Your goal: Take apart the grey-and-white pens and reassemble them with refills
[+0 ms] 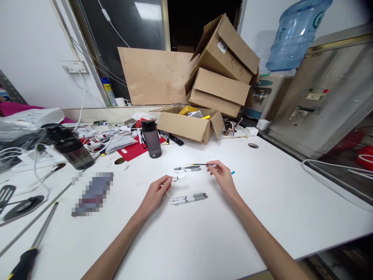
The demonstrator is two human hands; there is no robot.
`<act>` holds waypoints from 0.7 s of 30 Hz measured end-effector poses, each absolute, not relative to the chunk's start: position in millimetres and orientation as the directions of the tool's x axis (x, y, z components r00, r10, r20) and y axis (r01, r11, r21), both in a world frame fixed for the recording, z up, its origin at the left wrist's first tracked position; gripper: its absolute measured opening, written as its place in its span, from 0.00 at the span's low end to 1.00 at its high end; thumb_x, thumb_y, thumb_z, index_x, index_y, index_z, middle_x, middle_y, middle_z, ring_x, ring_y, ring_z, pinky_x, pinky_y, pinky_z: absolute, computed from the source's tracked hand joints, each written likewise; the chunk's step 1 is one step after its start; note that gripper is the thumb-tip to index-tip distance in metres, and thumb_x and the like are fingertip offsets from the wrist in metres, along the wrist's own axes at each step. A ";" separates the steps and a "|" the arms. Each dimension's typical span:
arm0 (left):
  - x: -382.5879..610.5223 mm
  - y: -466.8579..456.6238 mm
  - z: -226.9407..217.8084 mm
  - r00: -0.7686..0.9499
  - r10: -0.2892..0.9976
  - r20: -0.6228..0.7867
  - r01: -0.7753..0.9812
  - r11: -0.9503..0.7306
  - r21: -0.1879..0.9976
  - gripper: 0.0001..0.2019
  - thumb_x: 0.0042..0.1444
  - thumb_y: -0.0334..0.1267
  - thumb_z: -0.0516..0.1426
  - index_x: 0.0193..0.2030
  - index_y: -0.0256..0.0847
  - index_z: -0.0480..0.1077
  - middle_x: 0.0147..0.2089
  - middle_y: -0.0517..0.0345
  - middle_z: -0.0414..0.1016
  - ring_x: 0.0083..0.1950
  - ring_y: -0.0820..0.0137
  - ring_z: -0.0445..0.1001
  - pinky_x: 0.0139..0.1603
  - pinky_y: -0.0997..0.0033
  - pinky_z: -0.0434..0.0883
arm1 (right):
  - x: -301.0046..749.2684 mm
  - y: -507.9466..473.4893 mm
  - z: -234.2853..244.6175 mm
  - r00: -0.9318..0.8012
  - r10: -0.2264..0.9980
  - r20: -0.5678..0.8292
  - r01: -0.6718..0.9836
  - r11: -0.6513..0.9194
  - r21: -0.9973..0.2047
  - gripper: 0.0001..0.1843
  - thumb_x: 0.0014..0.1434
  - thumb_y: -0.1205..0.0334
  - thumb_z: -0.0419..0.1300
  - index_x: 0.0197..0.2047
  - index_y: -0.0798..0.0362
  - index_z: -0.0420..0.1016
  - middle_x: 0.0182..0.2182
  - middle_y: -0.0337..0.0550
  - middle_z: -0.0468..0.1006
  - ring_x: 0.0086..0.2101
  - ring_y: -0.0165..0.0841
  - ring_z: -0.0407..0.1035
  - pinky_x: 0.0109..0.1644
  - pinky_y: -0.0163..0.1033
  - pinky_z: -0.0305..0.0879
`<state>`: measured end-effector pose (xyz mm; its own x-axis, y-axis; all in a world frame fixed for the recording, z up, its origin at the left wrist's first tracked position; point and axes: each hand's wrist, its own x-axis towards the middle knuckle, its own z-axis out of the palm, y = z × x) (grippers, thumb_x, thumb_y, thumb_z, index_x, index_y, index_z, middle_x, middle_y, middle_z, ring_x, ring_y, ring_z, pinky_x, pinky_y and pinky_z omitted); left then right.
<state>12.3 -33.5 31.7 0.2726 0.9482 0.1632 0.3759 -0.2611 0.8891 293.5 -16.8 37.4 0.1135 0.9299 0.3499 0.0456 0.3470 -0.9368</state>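
My left hand (157, 190) is closed on a white pen barrel (179, 178) that points to the right. Between the fingertips of my right hand (220, 174) is a thin dark pen refill (198, 164), its yellowish end toward the left. Just beneath the refill, clear-and-grey pens (188, 169) lie side by side on the white table (221, 241). More clear-and-grey pens (189, 198) rest nearer to me, to the right of my left hand. A small blue piece (232, 172) is beside my right hand.
A dark water bottle (152, 142) stands behind my left hand; another bottle (70, 147) is farther left. An open cardboard box (183, 125) sits at the back, with a remote (176, 140) before it. At the left lies a screwdriver (43, 229). Cables and clutter cover the back left.
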 end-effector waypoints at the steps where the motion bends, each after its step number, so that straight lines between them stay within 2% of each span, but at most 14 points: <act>1: 12.4 -33.6 31.8 0.273 0.948 0.163 0.374 -0.260 0.890 0.17 0.68 0.51 0.50 0.38 0.42 0.71 0.31 0.61 0.66 0.33 0.68 0.64 0.35 0.73 0.63 | 293.4 -16.6 37.9 0.116 0.930 0.349 0.040 0.347 -0.937 0.13 0.58 0.50 0.65 0.41 0.49 0.79 0.40 0.45 0.80 0.36 0.37 0.73 0.40 0.41 0.70; 14: 11.9 -33.5 30.8 0.287 0.945 0.157 0.392 -0.265 0.881 0.18 0.69 0.53 0.49 0.38 0.42 0.70 0.31 0.62 0.66 0.33 0.68 0.65 0.36 0.72 0.63 | 292.4 -16.3 37.5 0.108 0.942 0.319 -0.002 0.321 -0.947 0.15 0.57 0.48 0.65 0.41 0.50 0.79 0.36 0.46 0.81 0.34 0.37 0.72 0.38 0.41 0.68; 21: 11.7 -34.4 33.0 0.284 0.946 0.156 0.402 -0.265 0.877 0.18 0.69 0.53 0.49 0.38 0.42 0.70 0.30 0.63 0.65 0.33 0.69 0.64 0.36 0.72 0.62 | 291.6 -18.5 40.5 0.112 0.942 0.315 -0.012 0.319 -0.948 0.14 0.58 0.47 0.64 0.35 0.50 0.77 0.32 0.43 0.79 0.32 0.35 0.69 0.37 0.40 0.66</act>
